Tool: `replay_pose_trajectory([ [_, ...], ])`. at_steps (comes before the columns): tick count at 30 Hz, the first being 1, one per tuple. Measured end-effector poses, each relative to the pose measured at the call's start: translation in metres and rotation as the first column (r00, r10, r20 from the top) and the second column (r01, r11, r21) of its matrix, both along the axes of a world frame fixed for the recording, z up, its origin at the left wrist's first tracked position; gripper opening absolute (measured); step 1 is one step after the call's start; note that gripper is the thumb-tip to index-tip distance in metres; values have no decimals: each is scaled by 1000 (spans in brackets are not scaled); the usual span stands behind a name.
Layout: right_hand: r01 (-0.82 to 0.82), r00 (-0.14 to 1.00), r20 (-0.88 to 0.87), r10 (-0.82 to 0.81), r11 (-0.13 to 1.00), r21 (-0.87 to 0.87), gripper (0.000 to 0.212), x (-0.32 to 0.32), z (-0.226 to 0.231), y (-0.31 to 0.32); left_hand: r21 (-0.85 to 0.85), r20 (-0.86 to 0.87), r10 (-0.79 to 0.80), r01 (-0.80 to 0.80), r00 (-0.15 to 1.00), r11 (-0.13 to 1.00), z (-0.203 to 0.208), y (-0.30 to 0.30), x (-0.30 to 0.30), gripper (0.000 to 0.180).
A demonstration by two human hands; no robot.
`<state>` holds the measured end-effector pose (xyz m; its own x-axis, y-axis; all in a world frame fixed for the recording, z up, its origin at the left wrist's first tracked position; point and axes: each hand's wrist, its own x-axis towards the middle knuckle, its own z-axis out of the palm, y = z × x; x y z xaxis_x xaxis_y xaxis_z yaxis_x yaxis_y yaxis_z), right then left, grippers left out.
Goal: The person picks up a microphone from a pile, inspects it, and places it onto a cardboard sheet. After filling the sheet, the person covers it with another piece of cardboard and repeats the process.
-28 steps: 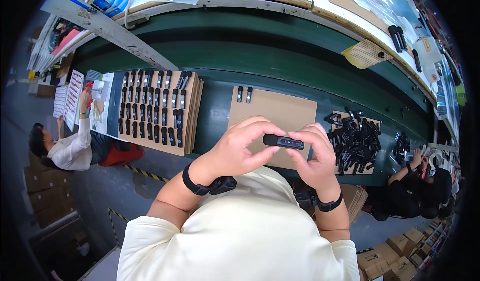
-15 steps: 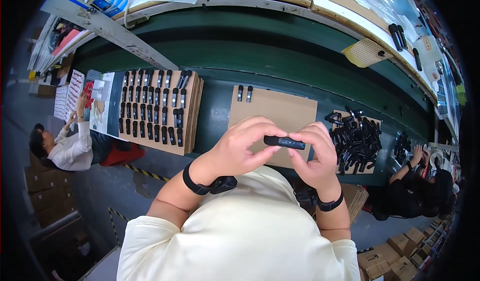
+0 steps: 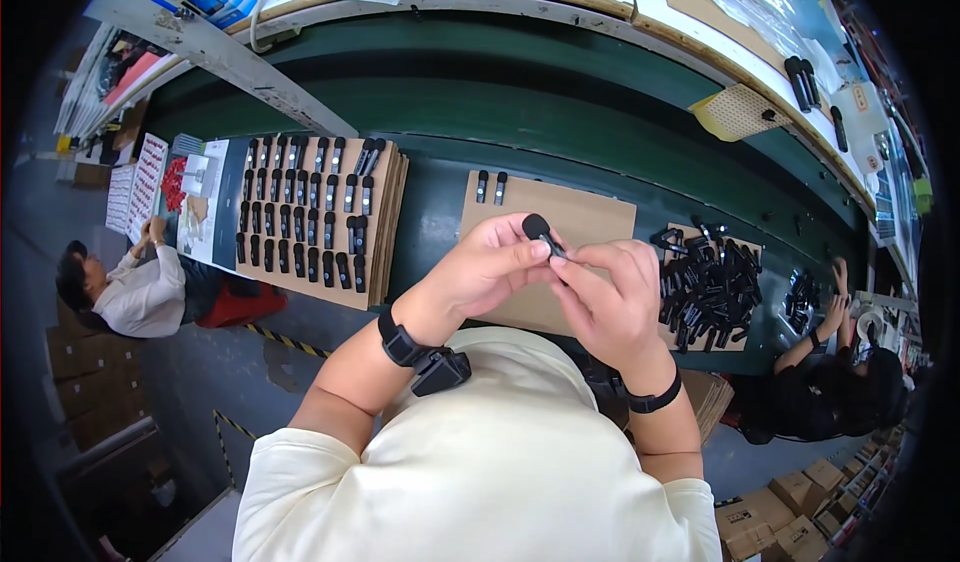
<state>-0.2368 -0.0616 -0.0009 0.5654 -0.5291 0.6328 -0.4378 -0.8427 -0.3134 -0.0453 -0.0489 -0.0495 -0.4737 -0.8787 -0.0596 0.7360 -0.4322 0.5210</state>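
In front of my chest a small black clip-on microphone [image 3: 536, 228] with a rounded foam cap is held tilted, cap end up and to the left. My left hand [image 3: 480, 274] grips its body between thumb and fingers. My right hand [image 3: 622, 297] pinches at its lower end, thumb and fingertips pressed together; part of the body is hidden by the fingers. Beneath both hands lies a brown cardboard sheet [image 3: 585, 202]. Near its far left corner two similar microphones [image 3: 491, 188] lie upright side by side.
To the left, a stack of cardboard [image 3: 388, 232] bears rows of microphones. At right, a heap of black microphones [image 3: 712, 287] covers another board. A person in white [image 3: 150, 282] sits at far left, a person in black [image 3: 830, 387] at far right. A shelf edge [image 3: 500, 0] runs across the back.
The microphone has turned from lying level to tilted with its foam cap up. My right hand has shifted its grip to the lower end. At far left, the seated person's hands have lowered.
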Motion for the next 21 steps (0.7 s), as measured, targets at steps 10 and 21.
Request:
replay_pose_trajectory([
  [10, -216, 935, 337, -114, 571, 792, 29, 12, -25, -37, 129, -49, -42, 48, 998, 990, -21, -8, 11, 25],
  [21, -44, 991, 85, -102, 352, 935, 23, 30, -146, -93, 21, 910, -13, -15, 415, 1000, -130, -13, 35, 27],
])
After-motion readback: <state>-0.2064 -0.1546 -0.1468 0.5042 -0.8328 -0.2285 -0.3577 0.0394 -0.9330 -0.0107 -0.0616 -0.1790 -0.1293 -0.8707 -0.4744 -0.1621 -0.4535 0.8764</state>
